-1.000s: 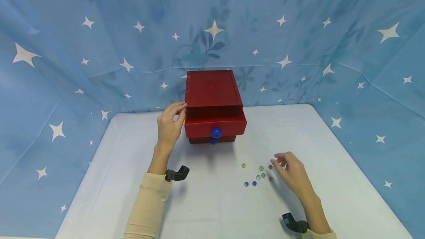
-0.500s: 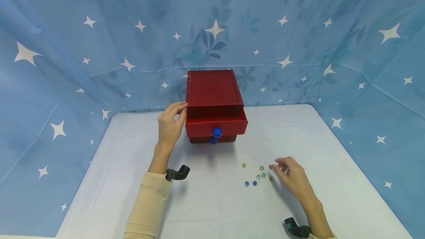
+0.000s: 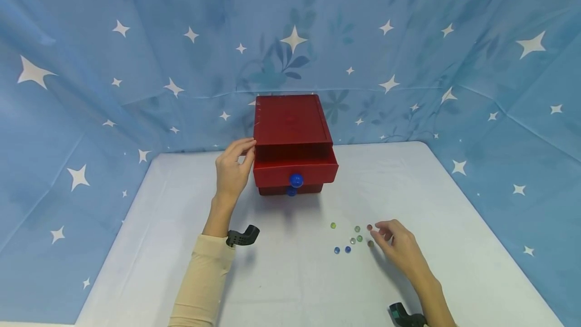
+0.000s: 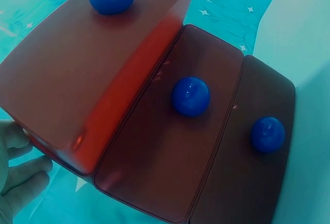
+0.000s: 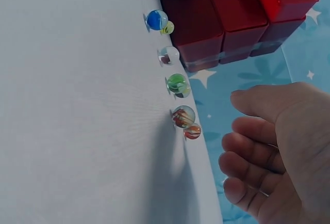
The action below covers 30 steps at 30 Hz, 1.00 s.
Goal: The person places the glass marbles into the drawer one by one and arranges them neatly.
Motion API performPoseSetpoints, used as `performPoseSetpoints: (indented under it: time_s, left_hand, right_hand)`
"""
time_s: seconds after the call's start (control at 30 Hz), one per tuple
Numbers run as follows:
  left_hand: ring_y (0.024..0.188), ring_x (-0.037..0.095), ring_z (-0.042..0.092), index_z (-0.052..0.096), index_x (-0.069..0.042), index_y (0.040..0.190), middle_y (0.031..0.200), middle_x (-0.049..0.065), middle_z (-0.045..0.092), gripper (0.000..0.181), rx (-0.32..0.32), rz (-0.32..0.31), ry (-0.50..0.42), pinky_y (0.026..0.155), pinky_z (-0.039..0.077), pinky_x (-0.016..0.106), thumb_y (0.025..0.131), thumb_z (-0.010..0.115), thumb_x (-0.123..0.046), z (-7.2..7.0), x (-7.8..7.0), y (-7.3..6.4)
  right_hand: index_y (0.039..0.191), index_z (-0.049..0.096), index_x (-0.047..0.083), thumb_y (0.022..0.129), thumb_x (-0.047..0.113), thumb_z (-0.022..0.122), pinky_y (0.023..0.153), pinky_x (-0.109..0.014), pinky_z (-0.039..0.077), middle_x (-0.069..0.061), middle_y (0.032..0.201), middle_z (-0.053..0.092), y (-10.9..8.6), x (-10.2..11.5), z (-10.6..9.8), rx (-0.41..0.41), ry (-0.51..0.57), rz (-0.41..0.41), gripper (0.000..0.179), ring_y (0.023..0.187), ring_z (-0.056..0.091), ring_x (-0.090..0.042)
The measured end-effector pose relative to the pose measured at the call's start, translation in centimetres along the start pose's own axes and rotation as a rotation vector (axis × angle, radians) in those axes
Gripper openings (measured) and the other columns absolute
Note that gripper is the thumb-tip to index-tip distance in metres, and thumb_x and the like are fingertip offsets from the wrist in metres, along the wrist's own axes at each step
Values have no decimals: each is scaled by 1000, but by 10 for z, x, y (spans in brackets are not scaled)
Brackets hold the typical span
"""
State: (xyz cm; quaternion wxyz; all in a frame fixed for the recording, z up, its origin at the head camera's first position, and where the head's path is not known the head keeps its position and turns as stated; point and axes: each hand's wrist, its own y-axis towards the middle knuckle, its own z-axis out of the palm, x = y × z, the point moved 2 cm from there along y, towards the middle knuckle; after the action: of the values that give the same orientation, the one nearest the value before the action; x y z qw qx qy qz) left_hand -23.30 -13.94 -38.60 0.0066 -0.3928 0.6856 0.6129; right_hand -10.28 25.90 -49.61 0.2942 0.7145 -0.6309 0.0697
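A red drawer cabinet with blue round knobs stands at the back of the table. Its top drawer is pulled out, and no contents show in the visible part. My left hand is at the cabinet's left side, fingertips touching near the drawer's edge; the left wrist view shows its fingers by the drawer's side. Several glass marbles lie on the table. My right hand hovers beside the reddish marble, fingers loosely bent, with nothing between thumb and fingers in the right wrist view.
The white table stretches in front of a blue curtain with white stars. Two lower drawers are closed in the left wrist view, with blue knobs. Dark camera bands sit on both wrists.
My right hand has lowered slightly and come a little nearer to me, beside the reddish marble. My left hand, the drawer and the marbles stay as they were.
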Motion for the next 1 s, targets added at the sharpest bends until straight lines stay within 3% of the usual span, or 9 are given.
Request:
performPoseSetpoints:
  time_s: [0.23,0.53,0.67,1.0]
  left_hand:
    - [85,24,74,77,-2,108,110,10,76,19,0,-4,10,80,62,31,92,67,-1,0,1,1]
    - [87,25,74,77,-1,109,111,11,75,19,10,-14,3,80,62,33,93,67,-2,1,0,1]
    - [87,26,74,77,-1,108,110,12,75,18,5,-17,-8,79,62,37,93,66,-1,1,0,1]
    - [85,25,74,77,-2,108,110,11,76,19,2,-11,6,79,62,37,92,67,-1,0,-2,0]
  right_hand:
    - [102,72,5,84,16,79,58,-18,49,4,79,61,-2,-4,2,25,9,7,22,71,55,-5]
    - [106,71,7,85,30,80,66,-20,53,7,83,62,-9,-5,6,115,31,31,32,76,57,-4]
    - [106,71,7,83,30,82,69,-22,56,6,85,63,-11,-5,9,128,32,15,35,78,60,-6]
    - [107,70,9,82,29,83,72,-23,57,6,87,64,-12,-3,10,202,29,63,35,81,61,-7]
